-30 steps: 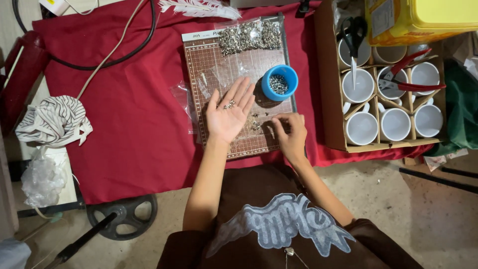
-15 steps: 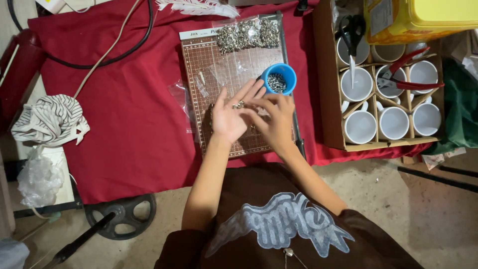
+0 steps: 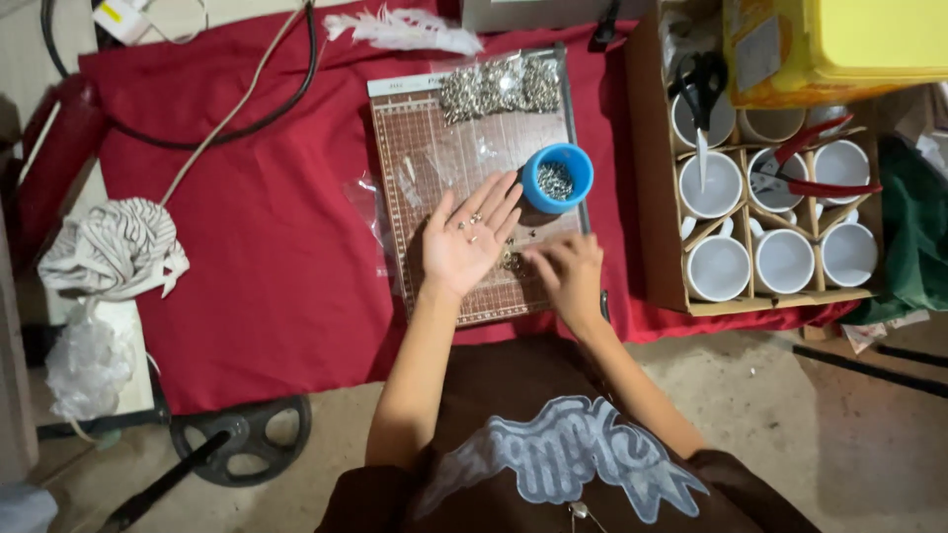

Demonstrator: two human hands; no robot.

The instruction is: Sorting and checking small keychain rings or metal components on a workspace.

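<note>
My left hand lies palm up and flat over a brown gridded cutting mat, with a few small silver metal pieces resting on the palm. My right hand is just to its right, fingers pinched down at small metal pieces on the mat; whether it grips one is unclear. A small blue cup holding metal bits stands beyond the hands on the mat's right side. A pile of silver metal bits covers the mat's far end.
The mat lies on a red cloth. A cardboard box of white mugs with scissors and red pliers sits to the right, a yellow bin behind it. A striped cloth, black cable and a weight plate are on the left.
My right hand went up over the left palm half a second ago and has come back down to the mat beside it. The left hand stays palm up.
</note>
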